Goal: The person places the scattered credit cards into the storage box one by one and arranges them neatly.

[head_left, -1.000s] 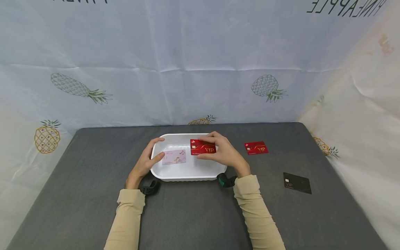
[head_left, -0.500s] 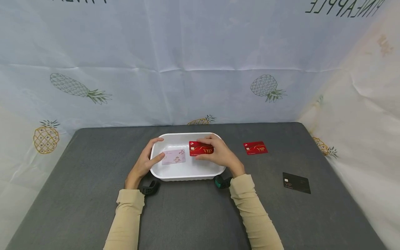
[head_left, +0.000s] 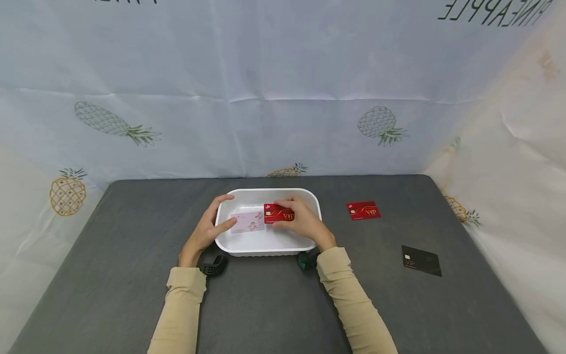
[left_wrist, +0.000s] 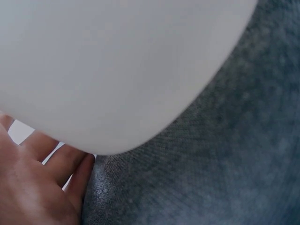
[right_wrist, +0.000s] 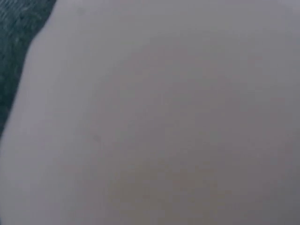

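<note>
In the head view a white plastic tray [head_left: 261, 244] with rounded corners sits on the grey table. My left hand [head_left: 205, 231] grips its left end, thumb over the rim and fingers along the outside. The left wrist view shows those fingers [left_wrist: 65, 161] against the outer wall. Inside the tray lies a pale pink card [head_left: 247, 222], close to my left thumb. My right hand [head_left: 305, 221] pinches a red VIP card [head_left: 275, 213] by its right part, low in the tray and right beside the pink card. Fingers and thumb cover the red card's right end.
A second red VIP card [head_left: 364, 210] lies on the table [head_left: 265, 305] right of the tray. Nearer and further right is a black VIP card [head_left: 422, 261]. A pineapple-print cloth [head_left: 247, 132] hangs behind the table. The pale tray wall [right_wrist: 154, 117] nearly fills the right wrist view.
My right hand has moved left and down into the tray with the red card, bringing it up beside the pink card. My left hand stays on the tray's left end.
</note>
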Demonstrator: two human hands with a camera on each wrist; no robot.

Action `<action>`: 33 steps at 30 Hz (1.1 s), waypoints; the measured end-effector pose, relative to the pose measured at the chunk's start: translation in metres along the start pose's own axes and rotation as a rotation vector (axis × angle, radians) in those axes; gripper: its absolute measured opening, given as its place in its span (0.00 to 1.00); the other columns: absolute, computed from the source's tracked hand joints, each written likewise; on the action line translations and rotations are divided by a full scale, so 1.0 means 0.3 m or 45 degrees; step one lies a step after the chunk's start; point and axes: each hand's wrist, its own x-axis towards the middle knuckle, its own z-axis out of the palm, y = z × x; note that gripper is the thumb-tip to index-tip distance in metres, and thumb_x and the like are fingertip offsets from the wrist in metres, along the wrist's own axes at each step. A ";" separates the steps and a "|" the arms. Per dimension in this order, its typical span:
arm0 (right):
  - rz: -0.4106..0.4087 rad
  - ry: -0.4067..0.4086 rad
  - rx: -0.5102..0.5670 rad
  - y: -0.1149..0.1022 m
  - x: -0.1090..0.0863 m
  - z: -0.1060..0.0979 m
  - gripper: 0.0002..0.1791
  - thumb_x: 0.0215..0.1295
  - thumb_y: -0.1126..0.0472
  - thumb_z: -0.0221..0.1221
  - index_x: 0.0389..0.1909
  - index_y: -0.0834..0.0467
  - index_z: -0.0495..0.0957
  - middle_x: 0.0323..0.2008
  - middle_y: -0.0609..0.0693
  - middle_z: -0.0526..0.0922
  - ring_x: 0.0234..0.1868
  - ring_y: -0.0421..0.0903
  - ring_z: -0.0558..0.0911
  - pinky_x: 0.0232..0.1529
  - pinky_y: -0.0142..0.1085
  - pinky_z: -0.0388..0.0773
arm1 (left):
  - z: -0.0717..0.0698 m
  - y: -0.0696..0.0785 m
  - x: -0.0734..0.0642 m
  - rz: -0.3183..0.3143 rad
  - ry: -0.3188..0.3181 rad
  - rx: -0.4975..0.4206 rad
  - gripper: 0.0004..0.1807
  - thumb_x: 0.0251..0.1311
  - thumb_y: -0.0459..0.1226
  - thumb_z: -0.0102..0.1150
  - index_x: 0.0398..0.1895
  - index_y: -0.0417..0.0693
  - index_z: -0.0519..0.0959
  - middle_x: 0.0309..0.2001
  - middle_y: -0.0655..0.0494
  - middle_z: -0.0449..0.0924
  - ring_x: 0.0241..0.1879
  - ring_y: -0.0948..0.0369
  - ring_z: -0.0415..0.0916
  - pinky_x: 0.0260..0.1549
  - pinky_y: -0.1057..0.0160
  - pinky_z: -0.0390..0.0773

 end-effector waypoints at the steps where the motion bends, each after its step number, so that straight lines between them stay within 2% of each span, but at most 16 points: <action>1: 0.012 0.002 -0.003 0.001 0.002 0.003 0.36 0.59 0.60 0.74 0.68 0.63 0.74 0.58 0.59 0.74 0.59 0.54 0.75 0.63 0.48 0.75 | 0.000 0.000 -0.001 -0.003 -0.001 0.003 0.34 0.64 0.28 0.59 0.73 0.37 0.60 0.57 0.28 0.70 0.45 0.66 0.78 0.39 0.65 0.82; 6: 0.048 0.012 -0.033 0.006 0.013 0.014 0.36 0.58 0.60 0.74 0.68 0.62 0.74 0.58 0.59 0.75 0.58 0.53 0.75 0.62 0.47 0.75 | 0.000 0.001 0.002 -0.015 -0.004 0.016 0.34 0.64 0.29 0.59 0.73 0.38 0.60 0.58 0.28 0.69 0.46 0.63 0.78 0.39 0.64 0.82; 13: 0.066 0.024 -0.132 0.012 0.026 0.028 0.34 0.57 0.61 0.74 0.66 0.61 0.77 0.60 0.59 0.77 0.61 0.54 0.73 0.65 0.49 0.73 | 0.000 0.001 0.003 -0.028 0.003 0.027 0.35 0.64 0.29 0.59 0.73 0.37 0.60 0.58 0.28 0.69 0.46 0.62 0.77 0.39 0.64 0.82; 23: 0.111 -0.032 -0.194 0.019 0.032 0.042 0.33 0.60 0.60 0.73 0.67 0.60 0.76 0.63 0.60 0.75 0.65 0.56 0.69 0.69 0.50 0.69 | 0.001 0.005 0.002 -0.043 0.016 0.043 0.34 0.63 0.30 0.59 0.73 0.38 0.61 0.60 0.29 0.69 0.47 0.63 0.76 0.42 0.66 0.80; 33: 0.135 -0.032 -0.250 0.012 0.027 0.049 0.33 0.62 0.60 0.71 0.68 0.60 0.75 0.63 0.59 0.74 0.67 0.56 0.67 0.70 0.51 0.69 | 0.002 0.003 0.002 -0.037 0.019 0.043 0.34 0.64 0.31 0.59 0.72 0.38 0.62 0.59 0.29 0.70 0.47 0.64 0.77 0.42 0.66 0.80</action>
